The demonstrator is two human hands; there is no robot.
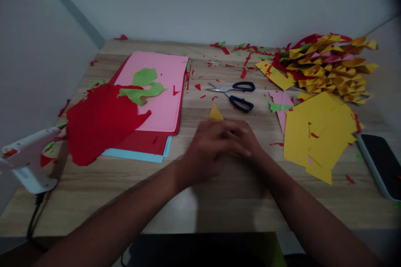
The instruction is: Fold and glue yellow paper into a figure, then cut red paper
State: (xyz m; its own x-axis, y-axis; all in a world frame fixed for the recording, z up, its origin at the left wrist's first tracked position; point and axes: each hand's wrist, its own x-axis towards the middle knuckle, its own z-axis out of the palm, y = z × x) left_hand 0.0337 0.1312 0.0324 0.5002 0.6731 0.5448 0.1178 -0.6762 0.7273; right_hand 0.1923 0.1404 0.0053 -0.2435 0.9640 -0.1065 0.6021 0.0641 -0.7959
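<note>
Near the middle of the table my hands meet over a small piece of yellow paper (215, 112). Its pointed tip shows beyond my fingers, and a sliver shows below them; the rest is hidden. My left hand (205, 150) lies across the front, its fingers bent and closed over the paper and reaching over the other hand. My right hand (249, 135) is curled on the paper from the right, with its fingers mostly covered. Just beyond them lie scissors (226, 89), blades parted and dark handles to the right.
Pink sheets (159, 112) lie on red and blue ones at left, partly under a red cutout (100, 125). A white glue gun (31, 154) stands far left. Yellow sheets (316, 133), folded yellow paper pieces (332, 69) and a phone (380, 164) are at right. Scraps litter the back.
</note>
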